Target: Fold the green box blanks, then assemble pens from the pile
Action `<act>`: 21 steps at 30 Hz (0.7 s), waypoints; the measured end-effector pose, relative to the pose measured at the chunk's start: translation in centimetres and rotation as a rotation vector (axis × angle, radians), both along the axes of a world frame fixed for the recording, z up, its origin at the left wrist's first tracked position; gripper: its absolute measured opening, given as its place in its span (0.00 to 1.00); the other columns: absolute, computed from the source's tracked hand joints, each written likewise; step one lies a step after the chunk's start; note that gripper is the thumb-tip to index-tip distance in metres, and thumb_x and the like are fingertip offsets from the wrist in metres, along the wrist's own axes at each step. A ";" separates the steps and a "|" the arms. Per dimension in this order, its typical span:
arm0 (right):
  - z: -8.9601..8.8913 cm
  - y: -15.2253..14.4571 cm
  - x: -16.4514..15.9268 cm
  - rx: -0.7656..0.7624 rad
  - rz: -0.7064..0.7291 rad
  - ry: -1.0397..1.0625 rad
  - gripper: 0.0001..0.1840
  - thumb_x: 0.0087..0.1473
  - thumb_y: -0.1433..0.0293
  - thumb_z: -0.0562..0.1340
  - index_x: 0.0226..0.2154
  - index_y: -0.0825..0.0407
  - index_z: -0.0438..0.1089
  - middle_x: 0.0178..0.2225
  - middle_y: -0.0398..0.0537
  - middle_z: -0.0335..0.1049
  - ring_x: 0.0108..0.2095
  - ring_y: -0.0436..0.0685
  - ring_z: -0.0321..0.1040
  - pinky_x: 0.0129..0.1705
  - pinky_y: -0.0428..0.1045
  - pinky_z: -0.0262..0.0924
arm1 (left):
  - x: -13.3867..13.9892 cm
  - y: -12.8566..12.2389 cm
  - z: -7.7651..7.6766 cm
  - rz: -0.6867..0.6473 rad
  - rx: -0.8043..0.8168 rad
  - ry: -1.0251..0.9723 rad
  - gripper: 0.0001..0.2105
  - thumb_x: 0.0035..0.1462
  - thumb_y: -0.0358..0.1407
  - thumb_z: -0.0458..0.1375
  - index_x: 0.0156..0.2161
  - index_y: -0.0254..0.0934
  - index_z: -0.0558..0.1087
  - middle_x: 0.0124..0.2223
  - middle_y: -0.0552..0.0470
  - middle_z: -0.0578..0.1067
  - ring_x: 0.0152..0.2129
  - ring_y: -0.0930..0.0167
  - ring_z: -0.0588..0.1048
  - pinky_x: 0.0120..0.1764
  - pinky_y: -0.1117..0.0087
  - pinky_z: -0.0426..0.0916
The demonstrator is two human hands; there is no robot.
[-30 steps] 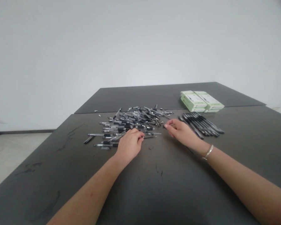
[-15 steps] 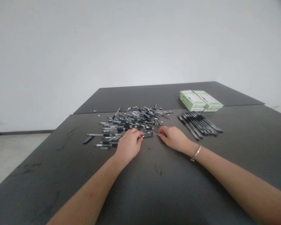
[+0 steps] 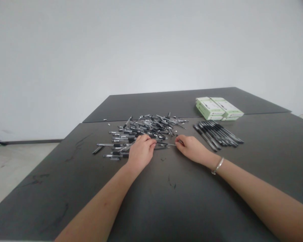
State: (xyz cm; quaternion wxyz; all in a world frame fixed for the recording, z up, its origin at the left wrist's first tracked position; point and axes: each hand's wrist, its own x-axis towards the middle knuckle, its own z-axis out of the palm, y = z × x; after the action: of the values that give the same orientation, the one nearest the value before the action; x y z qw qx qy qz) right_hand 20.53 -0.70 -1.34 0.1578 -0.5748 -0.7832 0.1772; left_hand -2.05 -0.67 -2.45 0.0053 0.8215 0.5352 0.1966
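Observation:
My left hand (image 3: 141, 150) is closed at the near right side of a loose heap of clear and black gel pens (image 3: 138, 127), its thumb and fingers pinched on a pen mostly hidden by the hand. My right hand (image 3: 190, 147) is closed too, a little to the right, gripping the end of a thin pale pen refill (image 3: 172, 145). That refill points left toward my left fingertips; whether it enters the pen there is too small to tell. Another thin dark refill (image 3: 161, 148) lies on the table just below. A bracelet is on my right wrist.
Right of my right hand, a row of capped pens (image 3: 217, 134) lies side by side. Behind it stand stacked green and white boxes (image 3: 219, 109). Small pen caps or tips lie near the heap. The dark table (image 3: 146, 208) has a seam across it; a white wall rises behind.
My right hand has moved slightly right, away from my left hand, with the refill in its fingers. My left hand keeps its pinch. The whole view has shifted a little.

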 end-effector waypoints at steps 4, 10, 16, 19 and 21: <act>0.3 0.0 0.5 -0.091 -0.078 0.149 0.13 0.54 0.73 0.52 0.40 0.55 0.67 0.29 0.50 0.71 0.30 0.55 0.66 0.31 0.46 0.53 | -0.1 0.2 -0.1 -0.020 -0.014 0.013 0.11 0.61 0.33 0.52 0.42 0.42 0.77 0.42 0.50 0.74 0.40 0.65 0.68 0.41 0.66 0.66; -0.2 -0.3 1.0 -0.313 -0.109 0.573 0.08 0.54 0.71 0.51 0.36 0.51 0.62 0.20 0.37 0.59 0.16 0.48 0.55 0.17 0.43 0.48 | 0.0 0.1 0.3 -0.042 -0.039 0.053 0.10 0.61 0.32 0.52 0.40 0.41 0.76 0.41 0.52 0.76 0.40 0.66 0.68 0.42 0.66 0.65; 0.4 -0.7 0.9 -0.420 -0.108 0.755 0.09 0.54 0.63 0.56 0.29 0.51 0.62 0.19 0.37 0.59 0.13 0.44 0.49 0.13 0.41 0.40 | 0.2 0.1 0.2 -0.077 -0.011 0.064 0.11 0.62 0.31 0.50 0.43 0.40 0.74 0.42 0.50 0.75 0.40 0.66 0.69 0.41 0.67 0.66; 1.0 -0.6 0.8 -0.441 -0.165 0.856 0.10 0.51 0.64 0.57 0.24 0.53 0.63 0.19 0.38 0.59 0.14 0.43 0.46 0.13 0.41 0.38 | 0.2 -0.1 0.6 -0.085 0.049 0.007 0.12 0.63 0.31 0.48 0.45 0.40 0.73 0.44 0.49 0.73 0.42 0.66 0.69 0.44 0.66 0.66; 1.3 -0.6 0.8 -0.439 -0.184 0.951 0.11 0.50 0.65 0.57 0.23 0.54 0.65 0.18 0.39 0.58 0.14 0.44 0.46 0.14 0.42 0.37 | 0.2 -0.3 0.9 -0.075 0.092 -0.093 0.11 0.63 0.32 0.47 0.45 0.39 0.71 0.45 0.48 0.72 0.44 0.66 0.69 0.47 0.66 0.65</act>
State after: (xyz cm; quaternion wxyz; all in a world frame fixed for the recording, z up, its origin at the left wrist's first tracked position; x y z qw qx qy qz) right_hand 21.37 -1.30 -0.09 0.3864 -0.5167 -0.5159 0.5635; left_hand -1.84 -0.95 -1.56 -0.0001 0.8304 0.4934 0.2586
